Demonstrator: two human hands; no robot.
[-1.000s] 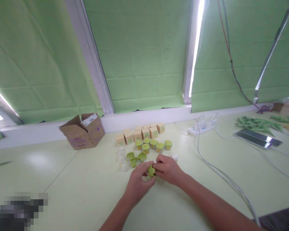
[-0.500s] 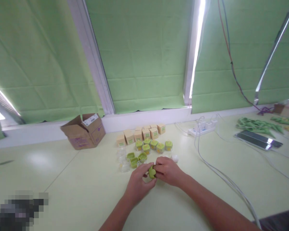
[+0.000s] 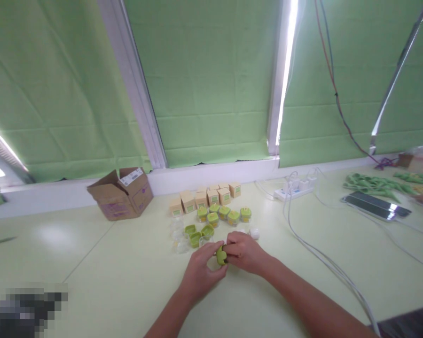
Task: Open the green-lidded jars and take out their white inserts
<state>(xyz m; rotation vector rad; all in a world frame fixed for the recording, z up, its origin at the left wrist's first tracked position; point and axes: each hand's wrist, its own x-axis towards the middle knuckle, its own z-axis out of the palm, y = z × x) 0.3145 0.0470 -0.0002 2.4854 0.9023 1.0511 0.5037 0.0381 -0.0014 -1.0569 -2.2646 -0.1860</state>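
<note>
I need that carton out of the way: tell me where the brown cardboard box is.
In the head view the brown cardboard box sits on the pale table, left of centre against the white window ledge, with its flaps open, left of the small tan boxes.

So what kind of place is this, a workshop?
Probably a small packing or assembly bench by a window: rows of little cartons, green-lidded jars, a shipping box, and both hands on a green lid.

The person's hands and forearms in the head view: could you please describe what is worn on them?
Nothing is worn. The left hand and right hand are bare, with no gloves, and no rings or watch show. Both forearms are bare too; no sleeves reach into view.
</note>
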